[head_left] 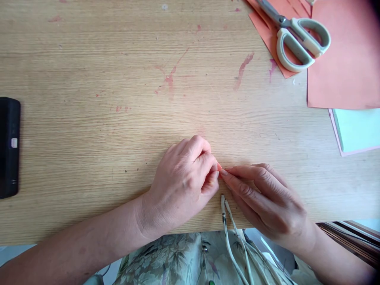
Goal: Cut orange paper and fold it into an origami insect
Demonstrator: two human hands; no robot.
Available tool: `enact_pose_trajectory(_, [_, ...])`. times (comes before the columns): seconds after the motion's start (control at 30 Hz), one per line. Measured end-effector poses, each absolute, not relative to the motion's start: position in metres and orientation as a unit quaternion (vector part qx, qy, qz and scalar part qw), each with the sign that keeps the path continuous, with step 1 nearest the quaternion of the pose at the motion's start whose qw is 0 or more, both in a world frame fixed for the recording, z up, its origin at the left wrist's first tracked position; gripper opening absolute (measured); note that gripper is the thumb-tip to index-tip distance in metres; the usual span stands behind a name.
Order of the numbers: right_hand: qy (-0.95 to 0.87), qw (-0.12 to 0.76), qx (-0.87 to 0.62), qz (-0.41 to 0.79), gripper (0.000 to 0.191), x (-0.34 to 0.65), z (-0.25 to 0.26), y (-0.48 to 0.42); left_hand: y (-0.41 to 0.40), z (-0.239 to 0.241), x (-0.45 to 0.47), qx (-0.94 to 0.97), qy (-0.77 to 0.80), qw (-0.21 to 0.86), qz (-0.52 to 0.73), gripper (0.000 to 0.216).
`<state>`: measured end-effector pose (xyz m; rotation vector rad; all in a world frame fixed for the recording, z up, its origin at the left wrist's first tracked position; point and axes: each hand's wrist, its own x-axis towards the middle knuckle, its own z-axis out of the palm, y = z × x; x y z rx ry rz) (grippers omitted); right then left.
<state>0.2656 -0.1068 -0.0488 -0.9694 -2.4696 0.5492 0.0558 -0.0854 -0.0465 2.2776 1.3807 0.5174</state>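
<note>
My left hand [184,182] is curled near the front edge of the wooden table [118,99], its fingertips pinched on a tiny orange paper piece [219,166]. My right hand [264,198] lies beside it, fingers pressed together, the tips meeting the same paper piece. Only a small corner of the paper shows between the two hands; the rest is hidden under the fingers.
Scissors with pale grey handles [299,37] lie on orange paper sheets [347,59] at the back right. A light green and pink sheet stack [356,128] sits at the right edge. A black device [8,146] rests at the left edge. White cords [231,229] hang over the front edge.
</note>
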Motion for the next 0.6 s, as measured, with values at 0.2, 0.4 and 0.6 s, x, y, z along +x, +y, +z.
enact_pose_trajectory(0.2, [-0.893,0.201,-0.352,0.197,0.042,0.2674,-0.0510,-0.1094,-0.0862,-0.0472,0.0549,0.819,0.496,0.214,0.192,0.014])
enact_pose_trajectory(0.4, [-0.905,0.191,-0.341,0.166,0.039,0.2667,-0.0520,-0.1098,-0.0875,-0.0484,0.0546,0.811,0.505,0.220,0.199,0.012])
enact_pose_trajectory(0.6, [-0.909,0.196,-0.339,0.140,0.033,0.2635,-0.0527,-0.1082,-0.0874,-0.0466,0.0517,0.801,0.497,0.259,0.209,0.012])
